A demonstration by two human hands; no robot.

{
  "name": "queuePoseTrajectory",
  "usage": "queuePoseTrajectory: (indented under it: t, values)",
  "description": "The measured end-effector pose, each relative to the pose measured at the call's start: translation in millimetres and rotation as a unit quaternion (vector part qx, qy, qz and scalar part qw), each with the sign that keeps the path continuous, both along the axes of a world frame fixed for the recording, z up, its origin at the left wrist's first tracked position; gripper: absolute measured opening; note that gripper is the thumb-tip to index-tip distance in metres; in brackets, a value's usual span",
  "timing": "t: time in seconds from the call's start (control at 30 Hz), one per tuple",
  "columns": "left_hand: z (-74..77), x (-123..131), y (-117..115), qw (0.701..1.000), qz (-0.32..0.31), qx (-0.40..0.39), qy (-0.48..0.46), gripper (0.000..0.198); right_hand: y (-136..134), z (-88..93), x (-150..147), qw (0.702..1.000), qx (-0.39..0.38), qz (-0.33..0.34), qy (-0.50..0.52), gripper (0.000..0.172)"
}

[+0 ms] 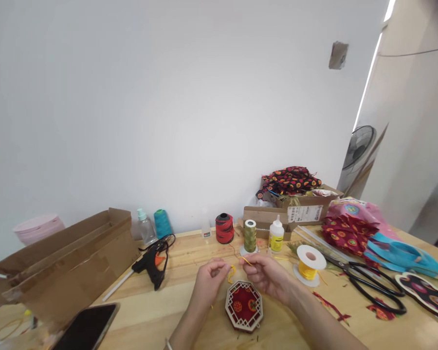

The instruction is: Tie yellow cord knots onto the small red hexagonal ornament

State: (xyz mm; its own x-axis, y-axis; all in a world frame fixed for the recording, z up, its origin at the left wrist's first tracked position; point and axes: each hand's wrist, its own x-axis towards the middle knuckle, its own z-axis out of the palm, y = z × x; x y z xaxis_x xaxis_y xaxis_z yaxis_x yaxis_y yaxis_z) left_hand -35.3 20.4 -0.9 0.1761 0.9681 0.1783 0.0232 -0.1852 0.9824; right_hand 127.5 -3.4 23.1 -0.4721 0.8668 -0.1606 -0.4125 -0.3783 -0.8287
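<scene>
Brown cardboard fills the left of the frame, where, from my remote seat, I see a long open box [73, 277] angled across the wooden tabletop [149, 321], its inner wall in view and its floor hidden from me. A pale pink tub [39, 227] stands behind it, contents out of sight. A dark phone [85, 328] lies in the lower left, below the box. Nearer the centre, a clear pump bottle [146, 230] stands beside a cone of teal thread [162, 223], a black glue gun [151, 265] lying in front; how full the bottle is, I cannot tell. A small translucent bottle [206, 226] stands farther right.

At lower centre, the wearer's left hand [209, 281] pinches yellow cord [246, 261], thumb and forefinger closed together, a curl of it at the fingertips. Beyond stands a spool of red thread [224, 229]. Between the hands, on the tabletop, lies an octagonal lattice frame [244, 306] backed with red patterned fabric. The wearer's right hand [268, 276] grips the cord too, thumb pressed to fingers. Behind it, a glue bottle [276, 238] stands upright. Right of centre, a cardboard carton [310, 201] holds dark patterned cloth [292, 181], heaped above its rim. In front, a white spool [308, 267] carries matching yellow windings.
</scene>
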Motion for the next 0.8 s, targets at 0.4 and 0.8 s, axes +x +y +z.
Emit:
queuePoseTrajectory:
  t: [0.4, 0.8]
  values:
    - [3.3, 1, -6, 0.997, -0.048, 0.045, 0.046, 0.014, -4, -9.8, -17, 0.985, 0.128, -0.067, -0.096, 0.031]
    - [9.7, 4, -8, 0.999, -0.021, 0.018, 0.032, 0.013, -5, -16.7, -25, 0.796, 0.357, -0.184, -0.453, 0.02]
